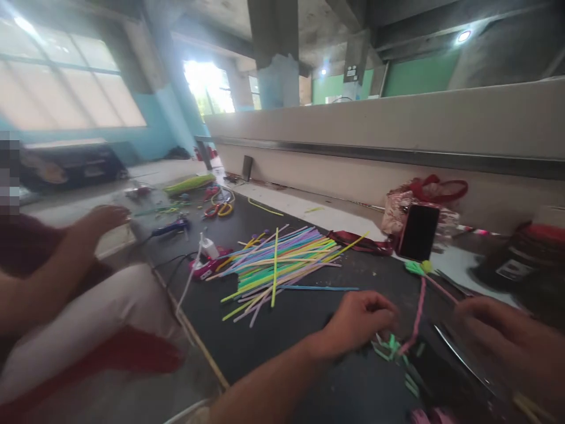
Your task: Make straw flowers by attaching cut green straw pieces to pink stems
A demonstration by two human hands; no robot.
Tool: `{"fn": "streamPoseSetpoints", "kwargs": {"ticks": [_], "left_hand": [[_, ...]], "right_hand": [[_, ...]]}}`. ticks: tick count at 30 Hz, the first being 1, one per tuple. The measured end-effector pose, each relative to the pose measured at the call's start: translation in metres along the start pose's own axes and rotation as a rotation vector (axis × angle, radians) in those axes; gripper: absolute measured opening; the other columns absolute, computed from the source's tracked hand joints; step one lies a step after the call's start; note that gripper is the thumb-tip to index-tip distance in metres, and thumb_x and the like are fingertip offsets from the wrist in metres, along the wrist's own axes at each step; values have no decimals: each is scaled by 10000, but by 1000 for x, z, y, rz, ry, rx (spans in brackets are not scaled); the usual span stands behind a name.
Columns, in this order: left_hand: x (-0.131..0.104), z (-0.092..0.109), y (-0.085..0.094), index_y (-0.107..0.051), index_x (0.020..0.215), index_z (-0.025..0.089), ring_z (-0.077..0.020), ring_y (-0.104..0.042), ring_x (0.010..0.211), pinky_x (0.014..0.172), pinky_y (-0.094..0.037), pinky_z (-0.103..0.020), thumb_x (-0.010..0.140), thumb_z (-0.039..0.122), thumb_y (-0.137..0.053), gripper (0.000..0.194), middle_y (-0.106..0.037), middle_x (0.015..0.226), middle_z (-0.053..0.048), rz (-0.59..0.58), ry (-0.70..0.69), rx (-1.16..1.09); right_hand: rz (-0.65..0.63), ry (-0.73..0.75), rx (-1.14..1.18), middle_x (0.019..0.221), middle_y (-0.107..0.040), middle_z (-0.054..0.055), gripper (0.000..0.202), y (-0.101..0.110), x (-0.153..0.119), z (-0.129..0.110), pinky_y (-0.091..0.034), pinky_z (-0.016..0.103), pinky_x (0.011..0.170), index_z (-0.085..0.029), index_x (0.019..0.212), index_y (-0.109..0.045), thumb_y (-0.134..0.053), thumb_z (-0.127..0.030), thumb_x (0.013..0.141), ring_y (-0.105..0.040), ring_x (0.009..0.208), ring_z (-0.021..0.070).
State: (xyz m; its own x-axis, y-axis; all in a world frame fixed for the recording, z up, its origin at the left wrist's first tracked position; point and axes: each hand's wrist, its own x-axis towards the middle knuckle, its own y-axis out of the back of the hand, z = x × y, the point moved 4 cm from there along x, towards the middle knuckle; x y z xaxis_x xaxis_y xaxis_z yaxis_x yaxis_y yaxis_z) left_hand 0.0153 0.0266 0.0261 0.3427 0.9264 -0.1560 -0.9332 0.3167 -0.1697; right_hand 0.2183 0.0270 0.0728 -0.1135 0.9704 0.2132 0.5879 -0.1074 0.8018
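Pink: one strand in the right hand, grip closed; left hand, grip unclear; one phone.

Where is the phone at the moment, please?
In the head view, the phone stands right of centre, in front of the patterned bag, with the dark red strap to its left.

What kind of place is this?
Likely a craft workshop in a bare, industrial-looking building: a pile of coloured craft stems and orange-and-yellow-handled scissors on a dark worktable, concrete column behind.
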Motion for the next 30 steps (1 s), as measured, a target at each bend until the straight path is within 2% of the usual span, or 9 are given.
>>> {"fn": "streamPoseSetpoints", "kwargs": {"ticks": [2,4,6,9,12,15,19,24,30], "left_hand": [[-4,-5,-9,-583,765,151,-60,-497,468,423,-348,-154,651,215,-508,150,-568,590,30,-53,33,25],[-7,-10,-16,-551,748,163,-60,-486,439,397,-329,-150,668,217,-478,122,-543,551,42,-55,39,44],[-8,-14,-19,-526,736,169,-58,-467,401,374,-319,-148,685,240,-475,101,-510,507,57,-42,26,40],[-5,-15,-18,-506,725,166,-63,-454,359,345,-330,-152,673,259,-519,107,-489,463,67,-27,20,-43],[-3,-13,-15,-506,715,155,-64,-455,332,322,-335,-149,652,250,-557,124,-504,447,63,-41,36,-195],[-4,-9,-17,-528,706,138,-72,-487,337,305,-321,-140,643,258,-599,153,-537,462,42,-107,68,-311],[-7,-6,-19,-517,651,131,-82,-530,364,310,-326,-135,630,288,-662,215,-579,499,15,-137,90,-324],[-8,-9,-19,-492,654,137,-81,-536,374,338,-348,-136,628,298,-684,251,-581,497,18,-94,65,-260],[-8,-8,-18,-491,668,145,-68,-513,375,363,-342,-143,649,313,-667,244,-572,492,29,-22,20,-215]], "right_hand": [[-195,-106,10,686,-668,-10,68,2,2,1,-441,230,462,-317,794,-575,-510,-303,780,-612,592,157],[-291,-134,37,760,-684,11,148,0,4,-1,-458,246,499,-310,874,-578,-458,-364,807,-632,680,184],[-272,-83,51,774,-680,25,216,-4,6,-7,-453,261,520,-285,907,-585,-422,-401,824,-625,681,193],[-267,54,78,719,-655,5,232,-16,3,-19,-430,266,553,-251,842,-614,-440,-404,814,-591,624,177],[-340,120,116,708,-631,-17,228,-27,-1,-30,-406,247,570,-239,824,-629,-448,-378,830,-567,649,161],[-363,136,217,689,-618,-21,201,-29,-5,-42,-397,225,565,-222,829,-643,-463,-312,837,-545,625,139],[-297,155,369,733,-644,-20,146,-23,-9,-57,-399,209,614,-214,810,-661,-515,-232,810,-563,677,128],[-333,134,403,695,-650,-30,123,-23,-11,-62,-392,197,563,-213,787,-668,-545,-227,793,-563,634,117],[-309,130,414,642,-634,-21,143,-26,-11,-61,-402,203,536,-192,781,-655,-513,-201,800,-564,583,120]]}}
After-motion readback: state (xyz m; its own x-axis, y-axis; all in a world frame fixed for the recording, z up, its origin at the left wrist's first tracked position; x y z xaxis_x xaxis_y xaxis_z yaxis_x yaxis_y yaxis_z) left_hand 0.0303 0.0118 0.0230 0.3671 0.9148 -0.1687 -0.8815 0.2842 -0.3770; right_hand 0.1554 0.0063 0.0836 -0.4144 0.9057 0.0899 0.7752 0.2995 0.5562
